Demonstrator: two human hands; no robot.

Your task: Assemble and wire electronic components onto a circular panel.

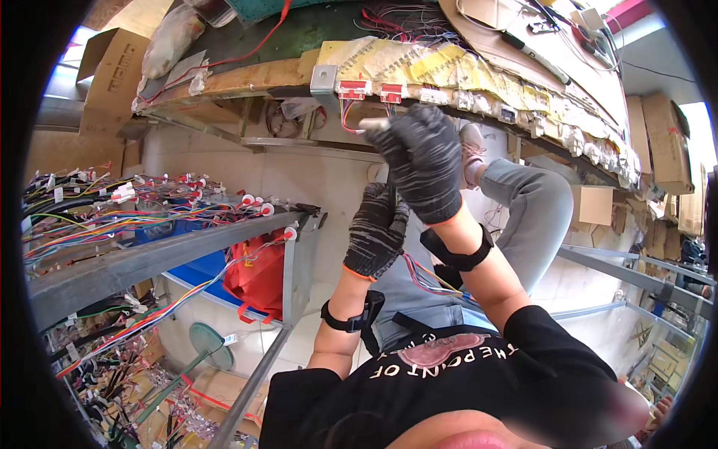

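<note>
My left hand [374,233], in a dark grey striped glove, is closed on a bundle of coloured wires [432,283] that trails down over my lap. Just above and to the right, my right hand [422,161], gloved alike, is closed. A small white piece [374,123] juts from its fingers, too blurred to tell its kind. Beyond it, a red and white connector [351,90] sits at the bench edge with thin wires hanging from it. Another red connector [390,93] is beside it, near a metal bracket [324,79].
Yellow tape lines the workbench edge [449,67]; a black marker [537,58] lies on top. At left, a metal rack [149,258] carries many wire harnesses [112,217], with a red bag [258,277] below. Cardboard boxes [112,82] stand at far left. My leg [535,202] extends under the bench.
</note>
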